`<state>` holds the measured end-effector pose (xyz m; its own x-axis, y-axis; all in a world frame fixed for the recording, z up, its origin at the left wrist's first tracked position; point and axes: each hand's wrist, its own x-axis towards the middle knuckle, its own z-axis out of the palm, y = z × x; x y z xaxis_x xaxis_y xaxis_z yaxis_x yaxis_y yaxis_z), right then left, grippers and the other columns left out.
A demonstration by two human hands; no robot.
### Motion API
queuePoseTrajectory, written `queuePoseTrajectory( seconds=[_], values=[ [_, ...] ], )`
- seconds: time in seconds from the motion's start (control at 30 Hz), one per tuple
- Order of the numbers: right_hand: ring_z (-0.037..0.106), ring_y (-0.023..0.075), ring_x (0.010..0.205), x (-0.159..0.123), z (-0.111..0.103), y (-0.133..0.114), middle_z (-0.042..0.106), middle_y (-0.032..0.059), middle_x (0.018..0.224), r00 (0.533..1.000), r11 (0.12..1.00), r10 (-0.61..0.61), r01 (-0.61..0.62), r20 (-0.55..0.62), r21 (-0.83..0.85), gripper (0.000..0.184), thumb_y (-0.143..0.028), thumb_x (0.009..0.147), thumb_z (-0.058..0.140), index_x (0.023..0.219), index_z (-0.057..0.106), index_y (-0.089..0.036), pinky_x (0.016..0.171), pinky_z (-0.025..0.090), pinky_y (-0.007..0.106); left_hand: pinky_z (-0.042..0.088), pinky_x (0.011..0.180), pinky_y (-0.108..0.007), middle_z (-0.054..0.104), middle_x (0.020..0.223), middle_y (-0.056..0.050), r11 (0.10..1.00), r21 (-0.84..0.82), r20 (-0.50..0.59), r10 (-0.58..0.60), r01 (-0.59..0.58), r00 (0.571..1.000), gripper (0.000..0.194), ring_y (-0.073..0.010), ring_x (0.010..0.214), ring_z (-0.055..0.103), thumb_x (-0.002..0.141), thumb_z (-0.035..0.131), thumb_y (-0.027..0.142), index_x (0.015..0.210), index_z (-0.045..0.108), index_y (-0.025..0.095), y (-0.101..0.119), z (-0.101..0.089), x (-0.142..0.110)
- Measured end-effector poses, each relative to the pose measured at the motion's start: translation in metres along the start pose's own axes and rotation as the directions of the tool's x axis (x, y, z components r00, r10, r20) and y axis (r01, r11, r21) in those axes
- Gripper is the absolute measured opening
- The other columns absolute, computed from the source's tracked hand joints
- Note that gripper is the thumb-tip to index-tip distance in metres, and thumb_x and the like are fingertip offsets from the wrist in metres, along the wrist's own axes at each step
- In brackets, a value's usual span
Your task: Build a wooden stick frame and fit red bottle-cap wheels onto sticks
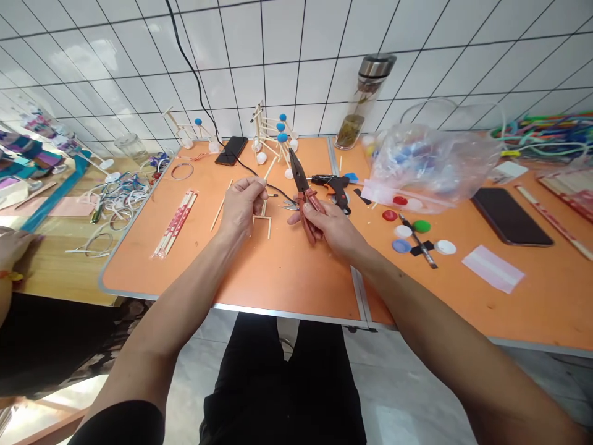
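Between the fingertips of my left hand (241, 207) is a thin wooden stick (271, 167), its upper end pointing up and away. My right hand (331, 222) is wrapped round the red handles of a pair of pliers (300, 173), whose dark jaws point up and lie just right of the stick, apart from it. Under and beside my left hand a small frame of sticks (264, 217) lies on the orange table (278, 278). Another loose stick (221, 207) rests left of that hand. Behind the pliers sits a black glue gun (338, 188).
Stick models with blue balls (280, 128) stand by the tiled wall, near a phone (231, 150). Wrapped chopsticks (176, 224) lie left. To the right are a glass bottle (354, 117), a plastic bag (426, 161), bottle caps (402, 246) and another phone (512, 216). A person's hand (13, 247) is far left.
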<state>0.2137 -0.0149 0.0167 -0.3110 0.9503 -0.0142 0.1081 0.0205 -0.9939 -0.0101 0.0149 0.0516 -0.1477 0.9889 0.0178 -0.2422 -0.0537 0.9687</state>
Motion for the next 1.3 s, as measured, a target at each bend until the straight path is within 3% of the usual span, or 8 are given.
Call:
queuePoseTrajectory(
  seconds=[0.43,0.57,0.77,0.87,0.97,1.1,1.2,1.3],
  values=[
    [0.073,0.0175,0.078,0.001,0.007,0.002,0.090,0.0115,0.113,0.998,0.950,0.013,-0.033,0.069,0.310,0.061,-0.070,0.094,0.096,0.128,0.077,-0.024,0.069,0.058,0.029,0.032,0.050,-0.023,0.072,0.073,0.001,1.000,-0.019,0.073,-0.014,0.016,0.997,0.031,-0.0068,0.054,0.043,0.070,0.096,0.039,0.076,0.071,0.022,-0.002,-0.001,0.000],
    [0.050,0.0120,0.058,-0.001,0.010,-0.006,0.085,0.0068,0.085,0.995,0.943,-0.003,-0.032,0.102,0.332,0.065,-0.084,0.092,0.093,0.102,0.073,-0.023,0.054,0.040,0.027,0.039,0.056,-0.020,0.087,0.103,-0.007,0.994,-0.033,0.255,-0.094,0.105,0.962,0.044,-0.0067,0.067,0.054,0.056,0.109,0.042,0.075,0.076,0.019,-0.004,0.001,-0.005],
    [0.033,0.0100,0.047,-0.001,0.020,-0.005,0.072,0.0005,0.066,0.973,0.926,0.048,-0.128,0.227,0.356,0.078,-0.098,0.083,0.088,0.096,0.062,-0.026,0.047,0.021,0.029,0.045,0.058,-0.021,0.085,0.089,-0.008,0.978,-0.086,0.465,-0.127,0.188,0.876,0.044,-0.0069,0.060,0.058,0.065,0.111,0.045,0.073,0.078,0.017,-0.007,0.007,-0.012],
    [0.042,0.0130,0.053,-0.002,0.023,-0.005,0.071,-0.0008,0.076,0.992,0.963,-0.024,-0.009,0.120,0.269,0.072,-0.092,0.091,0.085,0.109,0.065,-0.025,0.052,0.032,0.030,0.046,0.059,-0.019,0.086,0.088,-0.007,0.986,-0.089,0.399,-0.095,0.141,0.912,0.042,-0.0041,0.059,0.052,0.063,0.111,0.042,0.073,0.079,0.016,-0.012,0.008,-0.011],
    [0.060,0.0201,0.071,-0.006,0.023,-0.006,0.074,0.0010,0.095,0.998,0.998,-0.055,0.055,-0.013,-0.035,0.062,-0.063,0.091,0.092,0.131,0.064,-0.025,0.068,0.047,0.035,0.045,0.059,-0.019,0.077,0.073,-0.002,0.995,-0.036,0.351,-0.070,0.088,0.934,0.039,-0.0054,0.059,0.054,0.064,0.110,0.042,0.073,0.082,0.017,-0.018,0.009,-0.010],
    [0.071,0.0321,0.097,-0.009,0.024,-0.004,0.077,0.0093,0.109,0.987,0.874,-0.080,0.002,-0.141,-0.485,0.035,-0.033,0.086,0.077,0.114,0.057,-0.027,0.084,0.051,0.044,0.043,0.058,-0.020,0.072,0.069,0.001,0.997,0.019,0.382,-0.080,0.078,0.921,0.042,-0.0057,0.058,0.053,0.062,0.112,0.045,0.075,0.082,0.017,-0.023,0.012,-0.010],
    [0.071,0.0351,0.100,-0.008,0.022,-0.002,0.078,0.0117,0.110,0.980,0.848,-0.120,0.017,-0.160,-0.530,0.026,-0.031,0.089,0.066,0.113,0.059,-0.027,0.085,0.051,0.046,0.042,0.058,-0.019,0.072,0.071,0.000,0.994,-0.009,0.398,-0.092,0.105,0.913,0.045,-0.0071,0.062,0.057,0.063,0.112,0.046,0.075,0.080,0.017,-0.021,0.014,-0.012],
    [0.068,0.0300,0.088,-0.005,0.020,0.000,0.078,0.0103,0.106,0.983,0.932,-0.109,0.049,-0.149,-0.358,0.024,-0.036,0.093,0.065,0.115,0.066,-0.026,0.079,0.051,0.043,0.045,0.061,-0.019,0.078,0.081,-0.002,0.990,-0.060,0.400,-0.096,0.131,0.911,0.042,-0.0073,0.067,0.061,0.064,0.111,0.042,0.076,0.078,0.018,-0.017,0.014,-0.012]
  ],
)
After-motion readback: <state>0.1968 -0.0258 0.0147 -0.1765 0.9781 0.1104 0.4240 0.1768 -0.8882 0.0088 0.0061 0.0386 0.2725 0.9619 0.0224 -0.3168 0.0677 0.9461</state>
